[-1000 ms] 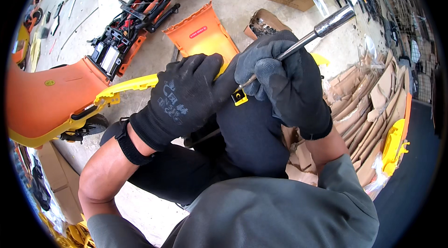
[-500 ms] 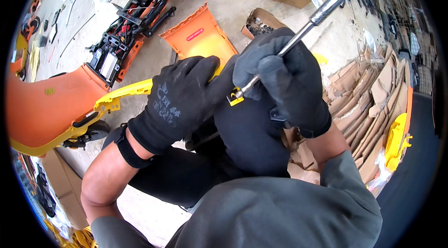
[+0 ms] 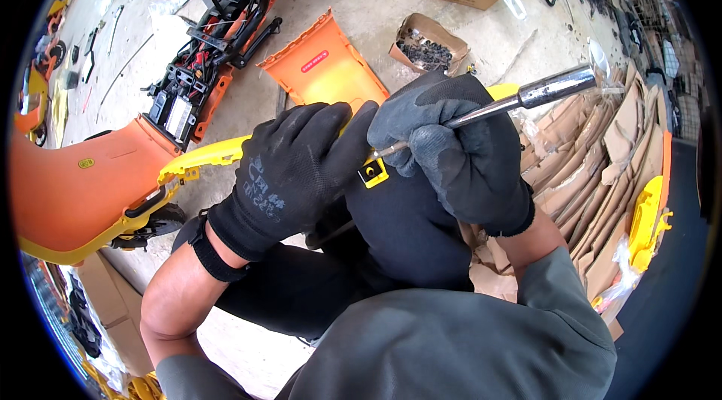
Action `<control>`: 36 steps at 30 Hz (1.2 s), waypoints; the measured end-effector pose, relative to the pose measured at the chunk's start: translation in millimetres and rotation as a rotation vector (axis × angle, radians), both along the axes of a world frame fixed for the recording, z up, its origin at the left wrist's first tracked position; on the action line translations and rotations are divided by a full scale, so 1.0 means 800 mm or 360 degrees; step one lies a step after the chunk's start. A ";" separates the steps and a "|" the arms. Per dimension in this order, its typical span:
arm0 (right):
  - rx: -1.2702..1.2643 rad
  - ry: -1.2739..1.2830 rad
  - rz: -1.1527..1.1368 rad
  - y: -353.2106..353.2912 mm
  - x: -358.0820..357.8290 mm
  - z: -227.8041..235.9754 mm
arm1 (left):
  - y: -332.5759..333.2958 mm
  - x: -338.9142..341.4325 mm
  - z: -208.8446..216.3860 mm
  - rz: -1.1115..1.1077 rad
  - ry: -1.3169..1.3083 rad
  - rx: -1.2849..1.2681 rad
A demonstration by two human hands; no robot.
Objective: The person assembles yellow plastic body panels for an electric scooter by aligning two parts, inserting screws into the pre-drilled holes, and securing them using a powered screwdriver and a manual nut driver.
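Note:
My left hand (image 3: 289,174), in a black glove, is closed around a long yellow plastic trim strip (image 3: 209,158) lying across my knees. A yellow tab (image 3: 374,183) with a small black clip in it sticks out beside my left fingertips. My gloved right hand (image 3: 462,148) grips the slim shaft of a shiny metal hand tool (image 3: 556,87), whose thicker handle points up and right. The tool's narrow tip sits close to the tab, just above the clip; whether they touch I cannot tell. My gloves hide the middle of the strip.
An orange panel (image 3: 323,62) lies ahead on the floor, with an open carton of small dark parts (image 3: 427,53) beside it. At left stand a stripped vehicle frame (image 3: 199,62) and a large orange body shell (image 3: 90,182). Flattened cardboard (image 3: 587,167) is stacked at right.
The tool has swung down to the right and lies flatter. Its tip has moved from the clip to just above it, leaving the clip's hole visible. My left hand keeps its hold.

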State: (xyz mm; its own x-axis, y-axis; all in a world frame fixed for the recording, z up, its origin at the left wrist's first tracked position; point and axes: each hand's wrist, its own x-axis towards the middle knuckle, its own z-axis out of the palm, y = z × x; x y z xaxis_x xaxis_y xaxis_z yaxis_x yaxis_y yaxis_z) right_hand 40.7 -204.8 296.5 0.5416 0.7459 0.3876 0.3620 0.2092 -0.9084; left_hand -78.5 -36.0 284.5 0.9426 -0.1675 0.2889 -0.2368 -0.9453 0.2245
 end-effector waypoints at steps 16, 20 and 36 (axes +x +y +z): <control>-0.0037 0.0203 0.0094 0.002 -0.001 -0.006 | -0.002 -0.004 -0.003 -0.0008 0.0092 0.0025; -0.0137 0.0395 0.0189 0.001 0.003 0.000 | -0.004 -0.004 -0.001 -0.0045 0.0039 0.0060; -0.0115 0.1047 0.0156 0.009 0.011 0.009 | -0.003 -0.002 0.000 -0.0067 -0.0010 0.0027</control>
State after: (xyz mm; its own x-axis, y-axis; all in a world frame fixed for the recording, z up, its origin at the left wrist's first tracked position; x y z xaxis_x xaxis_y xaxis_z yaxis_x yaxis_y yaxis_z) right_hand 49.7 -197.5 303.9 0.5765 0.8154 -0.0530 -0.2897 0.1432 -0.9464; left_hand -79.9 -38.6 284.6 0.9328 -0.2121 0.2913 -0.2778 -0.9381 0.2068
